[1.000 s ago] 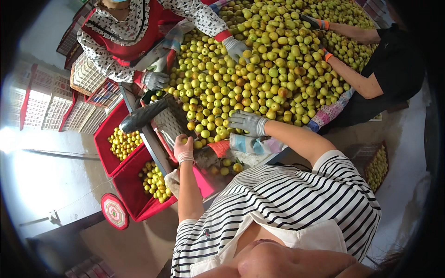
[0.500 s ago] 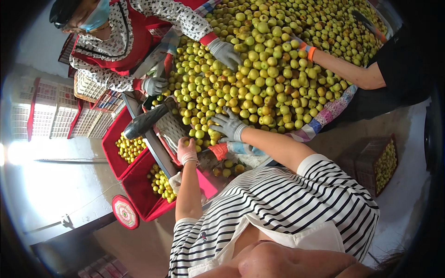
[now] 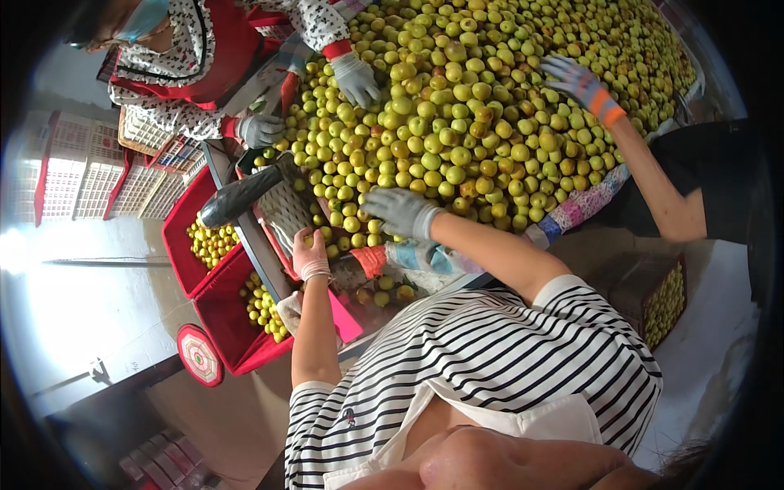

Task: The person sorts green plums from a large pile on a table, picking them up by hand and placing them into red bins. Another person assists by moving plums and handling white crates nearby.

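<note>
The person's right hand [image 3: 402, 212], in a grey knit glove, lies palm-down with fingers spread open on the heap of small round yellow-green fruits [image 3: 457, 114] that covers the table [image 3: 572, 208]. The left hand [image 3: 310, 255], in a pale pink glove, sits at the table's near corner beside a white mesh chute [image 3: 286, 208], fingers curled, seemingly around one fruit, though the view is too small to be sure. Below the chute, two red plastic crates [image 3: 216, 306] hold more fruits, and co-workers' gloved hands [image 3: 355, 77] rest on the heap farther off.
</note>
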Demonstrator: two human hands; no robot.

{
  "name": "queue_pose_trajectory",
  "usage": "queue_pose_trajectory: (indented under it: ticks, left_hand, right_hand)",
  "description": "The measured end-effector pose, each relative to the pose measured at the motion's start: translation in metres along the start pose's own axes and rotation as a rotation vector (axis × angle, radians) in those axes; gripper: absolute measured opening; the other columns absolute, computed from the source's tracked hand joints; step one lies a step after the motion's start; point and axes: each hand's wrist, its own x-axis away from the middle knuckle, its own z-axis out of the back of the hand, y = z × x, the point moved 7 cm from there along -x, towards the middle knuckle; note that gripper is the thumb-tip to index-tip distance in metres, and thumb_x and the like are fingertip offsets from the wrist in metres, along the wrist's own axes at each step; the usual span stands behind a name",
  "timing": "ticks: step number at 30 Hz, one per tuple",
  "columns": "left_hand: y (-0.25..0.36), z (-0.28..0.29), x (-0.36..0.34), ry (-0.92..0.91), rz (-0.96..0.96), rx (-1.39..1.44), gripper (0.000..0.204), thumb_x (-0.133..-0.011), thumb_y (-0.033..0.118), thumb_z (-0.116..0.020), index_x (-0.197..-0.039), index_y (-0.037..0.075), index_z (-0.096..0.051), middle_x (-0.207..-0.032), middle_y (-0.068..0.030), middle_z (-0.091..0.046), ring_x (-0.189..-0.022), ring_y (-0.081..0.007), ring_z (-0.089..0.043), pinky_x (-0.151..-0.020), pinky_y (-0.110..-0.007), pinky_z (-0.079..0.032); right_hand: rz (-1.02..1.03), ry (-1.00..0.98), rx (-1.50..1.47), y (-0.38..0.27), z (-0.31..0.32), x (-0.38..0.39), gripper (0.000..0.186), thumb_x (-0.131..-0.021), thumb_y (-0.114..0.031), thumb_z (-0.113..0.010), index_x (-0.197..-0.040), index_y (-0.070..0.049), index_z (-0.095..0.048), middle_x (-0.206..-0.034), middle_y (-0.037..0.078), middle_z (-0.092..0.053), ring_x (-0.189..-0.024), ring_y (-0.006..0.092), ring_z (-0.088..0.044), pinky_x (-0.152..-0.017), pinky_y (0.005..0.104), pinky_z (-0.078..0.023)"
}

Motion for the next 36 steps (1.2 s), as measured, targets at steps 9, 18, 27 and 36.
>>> queue_pose_trajectory:
  ticks: [9,18,27,36]
  left_hand:
    - [-0.050,-0.023,-0.015,0.069,0.101,0.681,0.032,-0.092,0.035,-0.065,-0.099,0.004,-0.066,-0.076,-0.0043,-0.064,-0.049,-0.0099,-0.052,-0.044,-0.024,-0.041]
    - [0.019,-0.021,0.137,-0.107,0.428,1.517,0.033,-0.096,0.043,-0.052,-0.102,0.012,-0.061,-0.075,-0.0029,-0.062,-0.053,-0.0140,-0.055,-0.041,-0.026,-0.042]
    - [0.033,-0.034,0.173,-0.487,0.517,1.501,0.033,-0.096,0.036,-0.052,-0.108,0.007,-0.059,-0.081,-0.0077,-0.061,-0.066,-0.0225,-0.059,-0.053,-0.034,-0.049]
    - [0.042,-0.033,0.103,-0.577,0.552,1.733,0.029,-0.095,0.017,-0.051,-0.121,0.005,-0.054,-0.090,-0.0093,-0.062,-0.078,-0.0237,-0.062,-0.066,-0.037,-0.058]
  right_hand:
    - [-0.273,0.353,0.220,0.090,0.078,0.092,0.025,-0.086,-0.014,-0.058,-0.111,-0.014,-0.063,-0.131,0.003,-0.054,-0.119,0.0224,-0.053,-0.090,0.0416,-0.047]
    - [-0.418,0.099,0.266,0.089,0.063,0.102,0.030,-0.089,-0.015,-0.054,-0.118,-0.015,-0.058,-0.114,0.008,-0.059,-0.109,0.0260,-0.059,-0.087,0.0441,-0.049]
    - [-0.495,0.164,-0.051,0.093,0.123,0.070,0.031,-0.088,-0.017,-0.052,-0.118,-0.015,-0.055,-0.121,0.011,-0.057,-0.105,0.0320,-0.061,-0.089,0.0471,-0.051]
    - [-0.655,-0.523,0.140,0.083,0.090,0.018,0.057,-0.085,-0.025,-0.068,-0.135,-0.009,-0.046,-0.129,0.016,-0.055,-0.116,0.0317,-0.059,-0.094,0.0443,-0.051]
